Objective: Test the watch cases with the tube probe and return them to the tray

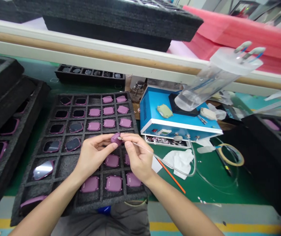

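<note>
My left hand (93, 154) pinches a small purple watch case (116, 139) above a black foam tray (64, 170). My right hand (137, 156) is closed on a thin nozzle tip (121, 139) at the end of a clear tube (172, 165), and the tip touches the case. The tray's cells hold several purple cases, some face up with dark glass on the left, some back up on the right.
A blue box-shaped machine (150, 113) stands to the right of the tray, with a clear plastic bottle (209, 80) over it. White wipes (178, 160), an orange stick (172, 177) and a tape roll (230, 154) lie on the green mat. More foam trays stand left, right and behind.
</note>
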Available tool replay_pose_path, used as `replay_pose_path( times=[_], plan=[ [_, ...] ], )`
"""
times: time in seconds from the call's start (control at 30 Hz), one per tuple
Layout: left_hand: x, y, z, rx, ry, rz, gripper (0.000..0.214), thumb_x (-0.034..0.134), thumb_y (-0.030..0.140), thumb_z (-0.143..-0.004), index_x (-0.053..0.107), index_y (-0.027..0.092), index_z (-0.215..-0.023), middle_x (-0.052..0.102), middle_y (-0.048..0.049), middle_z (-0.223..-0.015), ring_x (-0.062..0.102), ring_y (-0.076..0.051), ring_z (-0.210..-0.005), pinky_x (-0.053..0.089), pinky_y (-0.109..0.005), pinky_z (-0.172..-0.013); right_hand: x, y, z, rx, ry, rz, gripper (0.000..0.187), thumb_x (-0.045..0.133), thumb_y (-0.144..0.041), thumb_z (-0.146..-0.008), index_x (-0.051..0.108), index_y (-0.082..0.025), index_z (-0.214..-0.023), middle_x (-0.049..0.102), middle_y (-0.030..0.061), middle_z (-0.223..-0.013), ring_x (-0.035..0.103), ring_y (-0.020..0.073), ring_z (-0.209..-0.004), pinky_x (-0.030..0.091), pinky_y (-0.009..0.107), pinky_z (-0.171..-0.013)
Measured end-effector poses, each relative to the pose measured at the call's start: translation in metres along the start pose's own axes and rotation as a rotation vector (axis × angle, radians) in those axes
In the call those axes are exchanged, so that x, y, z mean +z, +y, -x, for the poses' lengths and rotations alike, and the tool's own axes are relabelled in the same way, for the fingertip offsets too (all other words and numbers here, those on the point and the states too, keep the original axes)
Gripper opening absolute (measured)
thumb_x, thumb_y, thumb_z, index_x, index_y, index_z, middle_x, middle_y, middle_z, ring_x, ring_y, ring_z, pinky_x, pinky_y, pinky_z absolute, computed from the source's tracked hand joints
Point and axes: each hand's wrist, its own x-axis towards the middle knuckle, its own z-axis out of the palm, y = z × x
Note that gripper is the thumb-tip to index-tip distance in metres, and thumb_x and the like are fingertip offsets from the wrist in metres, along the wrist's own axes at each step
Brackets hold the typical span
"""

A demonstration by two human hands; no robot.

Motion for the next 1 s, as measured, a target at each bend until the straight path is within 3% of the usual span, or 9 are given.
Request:
replay_pose_path(
  times=[1.0],
  plan=[
    [-0.0012,-0.0023,0.0006,-0.013,-0.007,0.0,0.037,0.091,0.033,-0.072,0.086,0.017,-0.105,0.085,-0.008,-0.098,0.079,-0.021,-0.081,0.064,-0.029,-0.077,0.0011,0.0004,0.0024,0.043,-0.001,-0.031,0.017,0.062,-0.021,-0.104,0.075,-0.028,-0.111,0.078,0.0044,-0.114,0.073,0.019,-0.112,0.06,0.036,-0.1]
  ],
)
